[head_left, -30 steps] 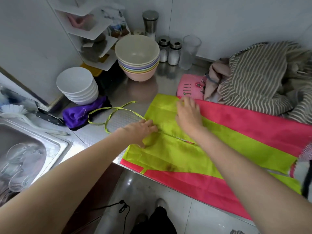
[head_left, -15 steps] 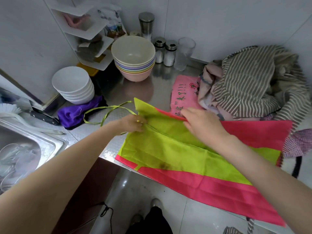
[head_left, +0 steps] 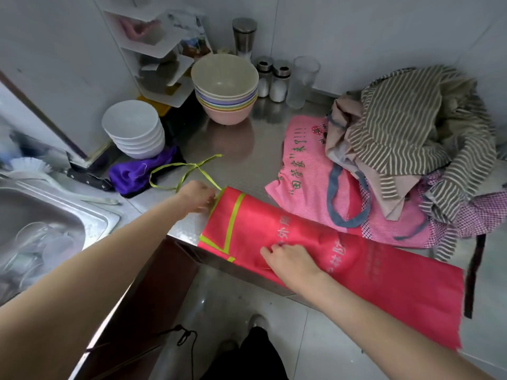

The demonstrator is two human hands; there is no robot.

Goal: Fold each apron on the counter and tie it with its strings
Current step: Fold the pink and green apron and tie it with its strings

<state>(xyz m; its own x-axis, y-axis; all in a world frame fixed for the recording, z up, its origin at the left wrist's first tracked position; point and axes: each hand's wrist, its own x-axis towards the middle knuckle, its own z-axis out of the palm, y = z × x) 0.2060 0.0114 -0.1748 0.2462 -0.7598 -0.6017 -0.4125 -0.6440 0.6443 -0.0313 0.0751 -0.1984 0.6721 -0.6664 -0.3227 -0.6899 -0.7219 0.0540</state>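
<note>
The red apron (head_left: pixel 329 250) lies as a long folded band across the lower centre of the frame, running from the counter's (head_left: pixel 247 160) front edge down to the lower right, where part of it hangs past the edge. The left hand (head_left: pixel 196 197), at centre left, is closed on the band's upper-left corner where the yellow-green string (head_left: pixel 189 171) comes out; I cannot tell whether it pinches the cloth, the string, or both. The right hand (head_left: pixel 290 260), lower centre, is curled with fingertips pressed into the near long edge, gathering a small pucker of fabric rather than lying flat.

The step in hand looks like narrowing the fold. To do it well, keep the corner pinned so the band cannot slide, bring the near edge over evenly along its whole length, and draw the overhanging end onto the steel first. The string, looped loose toward the purple cloth (head_left: pixel 137 172), should stay outside the fold for tying.

The pink apron (head_left: pixel 301 171) and striped pile (head_left: pixel 406 124) wait in the upper right
</note>
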